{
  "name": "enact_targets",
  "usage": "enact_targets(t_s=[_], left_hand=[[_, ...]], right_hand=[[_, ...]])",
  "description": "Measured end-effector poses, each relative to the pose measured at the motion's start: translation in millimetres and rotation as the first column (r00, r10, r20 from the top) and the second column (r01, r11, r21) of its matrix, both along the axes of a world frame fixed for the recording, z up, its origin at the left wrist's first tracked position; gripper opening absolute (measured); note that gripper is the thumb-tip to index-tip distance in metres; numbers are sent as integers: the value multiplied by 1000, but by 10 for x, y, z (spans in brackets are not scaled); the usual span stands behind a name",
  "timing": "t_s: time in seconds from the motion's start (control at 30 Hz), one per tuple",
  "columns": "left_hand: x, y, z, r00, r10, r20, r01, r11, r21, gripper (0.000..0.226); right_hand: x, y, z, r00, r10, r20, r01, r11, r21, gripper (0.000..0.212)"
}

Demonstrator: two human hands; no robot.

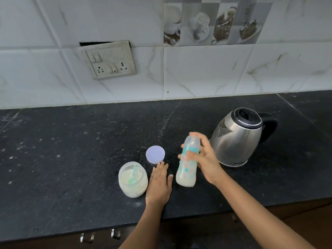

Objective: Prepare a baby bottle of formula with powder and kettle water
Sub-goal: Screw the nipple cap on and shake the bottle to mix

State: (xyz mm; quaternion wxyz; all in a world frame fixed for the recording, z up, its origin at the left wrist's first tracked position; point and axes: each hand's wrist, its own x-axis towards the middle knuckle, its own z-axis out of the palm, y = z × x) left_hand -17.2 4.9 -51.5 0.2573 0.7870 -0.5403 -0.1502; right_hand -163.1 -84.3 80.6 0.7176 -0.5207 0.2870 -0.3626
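My right hand [203, 159] grips a baby bottle [187, 174] with a teal and pink pattern, held above the counter and tilted slightly; it is blurred and holds milky liquid. My left hand [159, 184] lies flat on the black counter, fingers apart, between the bottle and an open powder jar [132, 186]. A teal scoop [133, 175] rests inside the jar on the powder. The jar's pale lilac lid [155, 154] lies flat just beyond my left fingertips. A steel kettle [237, 137] with a black lid and handle stands to the right of the bottle.
The black stone counter [71, 159] runs to a white tiled wall with a switch and socket plate [111, 62]. The counter's front edge lies near me, with drawer handles [100, 236] below it.
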Motion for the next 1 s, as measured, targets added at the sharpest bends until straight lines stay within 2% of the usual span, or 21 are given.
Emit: enact_targets(t_s=[0.03,0.07,0.13,0.17,0.2,0.3,0.33,0.37,0.43,0.47,0.5,0.6,0.63,0.67,0.73,0.77,0.8,0.9,0.93,1.0], left_hand=[[0,0,-2,1000,2,0,-2,1000,2,50],[-2,0,-1,1000,2,1,-2,1000,-1,50],[-10,-5,0,1000,1,0,-1,1000,-15,49],[-12,-2,4,1000,2,-1,-2,1000,-18,49],[-12,-3,5,1000,1,-1,-1,1000,-19,49],[3,2,-7,1000,-16,0,16,1000,-4,50],[4,6,-11,1000,-16,2,16,1000,1,50],[2,7,-8,1000,-14,1,14,1000,-5,50],[-13,2,3,1000,-4,-2,4,1000,-22,49],[-14,-2,1,1000,1,0,-1,1000,-22,50],[-8,-1,-3,1000,-3,3,3,1000,-20,51],[19,2,-46,999,-38,32,38,999,14,54],[21,0,-48,999,-36,28,36,999,11,54],[15,-2,-34,1000,-26,11,26,1000,0,53],[-8,-5,-2,1000,-3,-5,3,1000,-17,50],[-11,-2,8,1000,1,-5,-1,1000,-21,50],[-10,3,12,1000,-1,-3,1,1000,-23,50],[3,9,-8,1000,-20,-6,20,1000,-22,50],[4,7,-13,1000,-16,-8,16,1000,-25,50],[-7,2,-3,1000,-4,-9,4,999,-32,49]], right_hand=[[-10,20,0,998,49,-38,-50,998,-34,64],[5,-4,0,1000,5,-20,-6,999,-31,62],[57,-44,46,972,-211,101,199,973,121,56],[75,-60,58,950,-273,149,244,951,189,52],[88,-70,53,948,-272,163,237,950,204,51],[60,10,104,999,48,18,-49,998,25,58],[59,23,121,996,92,-11,-92,996,-10,59],[75,-2,121,998,56,21,-56,998,-4,58],[121,-21,146,978,-138,155,116,982,148,52],[139,-23,141,964,-184,193,145,969,200,50],[155,-14,126,968,-161,193,123,973,195,50],[125,75,137,993,120,5,-120,993,-1,58],[127,64,161,992,124,3,-124,992,-23,58],[140,17,173,997,61,46,-60,998,-2,56],[167,-52,204,973,-156,170,130,979,155,52],[171,-75,198,957,-212,195,172,963,206,50],[171,-69,176,961,-193,196,152,966,210,51],[111,28,173,997,66,44,-67,998,19,55],[113,0,174,997,61,43,-61,998,-7,56],[152,-98,204,984,-125,124,113,988,101,55]])
